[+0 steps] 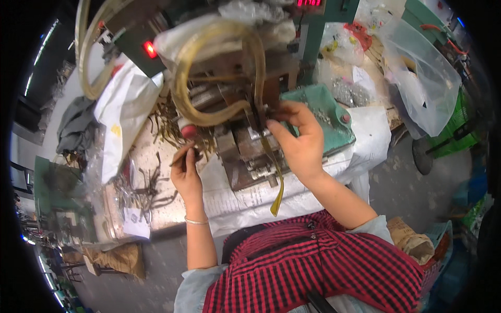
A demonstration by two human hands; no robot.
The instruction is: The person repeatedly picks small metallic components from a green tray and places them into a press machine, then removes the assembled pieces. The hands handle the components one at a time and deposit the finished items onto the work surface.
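My right hand [300, 138] reaches into the bench machine [245, 146], thumb and fingers closed at the top of a yellowish-olive eyeglass temple [277, 190]. That temple hangs down from the fixture, its wide end toward me. Its upper end is partly hidden by my fingers and the metal parts. Left of the machine, my left hand [186, 175] pinches a slim brown piece [181, 155], which looks like another temple. Just above those fingers is a red round knob [189, 131].
A thick yellowed hose [180, 78] loops over the machine. At its right stands a green tray [334, 133] with small metal bits. Brown temples [166, 122] and darker ones [156, 182] lie on the left. White sheets [224, 201] cover the front edge. Plastic bags [417, 78] crowd the right.
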